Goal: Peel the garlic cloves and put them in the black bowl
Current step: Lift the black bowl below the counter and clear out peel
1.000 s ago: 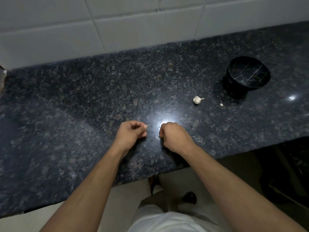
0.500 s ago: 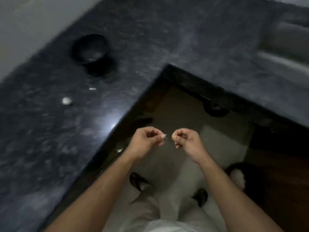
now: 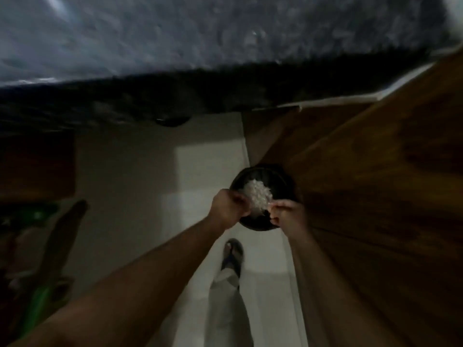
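Observation:
Both hands hover above a round black container [image 3: 286, 177] that stands on the pale floor, with a heap of pale flaky peel [image 3: 256, 194] inside it. My left hand [image 3: 226, 209] is at its left rim, fingers curled tight as in a pinch. My right hand [image 3: 288, 215] is at its near right rim, its fingertips pinched together by a whitish scrap. The image is blurred, so what each hand holds is too small to make out. Neither the black bowl nor the loose garlic on the counter is in view.
The dark granite counter [image 3: 225, 33] runs across the top, its edge in shadow. A brown wooden cabinet face [image 3: 375, 184] fills the right side, close to the container. My sandalled foot [image 3: 233, 254] is on the floor below. Something green [image 3: 37, 304] lies at the left.
The view has swung from the counter, past its corner, down to the floor. Both hands, still pinched, have moved from above the counter to above the black container on the floor.

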